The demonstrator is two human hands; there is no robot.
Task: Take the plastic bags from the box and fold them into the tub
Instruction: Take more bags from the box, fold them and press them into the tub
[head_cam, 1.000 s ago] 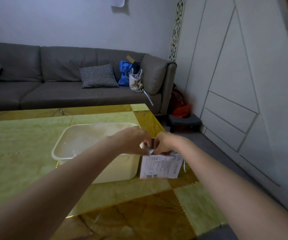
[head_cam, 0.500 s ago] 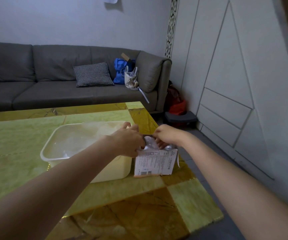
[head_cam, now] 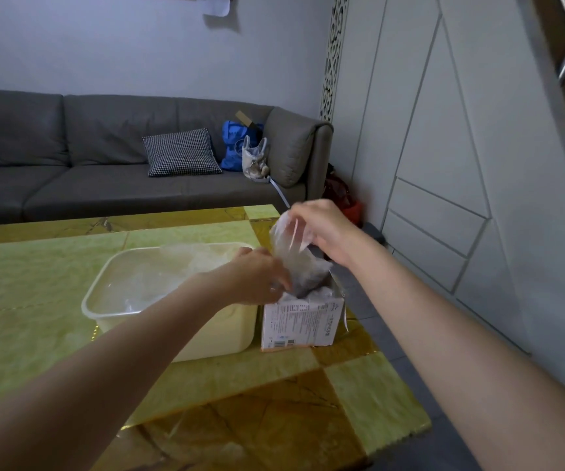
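A white printed cardboard box [head_cam: 297,326] stands on the table just right of a pale translucent tub [head_cam: 216,334]. A clear plastic bag [head_cam: 296,263] stretches upward out of the box's open top. My right hand [head_cam: 322,229] pinches the bag's upper end above the box. My left hand [head_cam: 257,275] rests at the box's top left edge, fingers curled against the lower part of the bag. Crumpled clear plastic [head_cam: 186,266] lies inside the tub.
The green and gold table [head_cam: 36,294] ends close to the right of the box. A grey sofa [head_cam: 87,164] with a checked cushion [head_cam: 180,152] and bags stands behind. A white panelled wall [head_cam: 461,147] runs along the right.
My right hand has risen from the box's top, drawing a clear bag up out of it. My left hand has stayed at the box's top edge.
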